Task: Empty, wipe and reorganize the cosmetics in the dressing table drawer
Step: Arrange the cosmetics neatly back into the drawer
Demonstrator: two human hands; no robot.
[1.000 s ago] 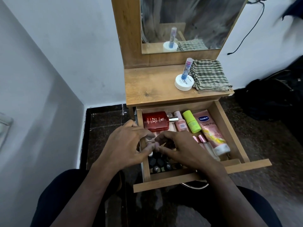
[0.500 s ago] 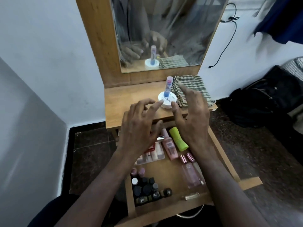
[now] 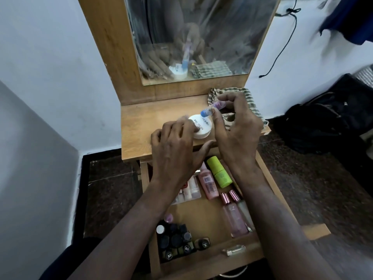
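Observation:
On the dressing table top (image 3: 145,126) sits a round white jar (image 3: 201,125). My left hand (image 3: 177,156) touches the jar's near-left side with spread fingers. My right hand (image 3: 236,130) pinches a small blue-and-purple tube (image 3: 210,110), tilted just above the jar. Below, the open wooden drawer (image 3: 268,176) holds a lime green bottle (image 3: 219,173), a pink bottle (image 3: 207,183), two clear bottles with rose caps (image 3: 235,215), a pack of small tubes (image 3: 189,190) and several dark nail polish bottles (image 3: 177,241).
A folded green checked cloth (image 3: 252,100) lies at the table top's right, partly behind my right hand. A mirror (image 3: 201,37) stands behind. A black bag (image 3: 323,122) lies on the dark floor at right. A small clear vial (image 3: 234,250) lies on the drawer's front rail.
Both hands left the drawer and rose to the table top. My right hand took the tube off the white jar and tilted it; my left hand reached the jar.

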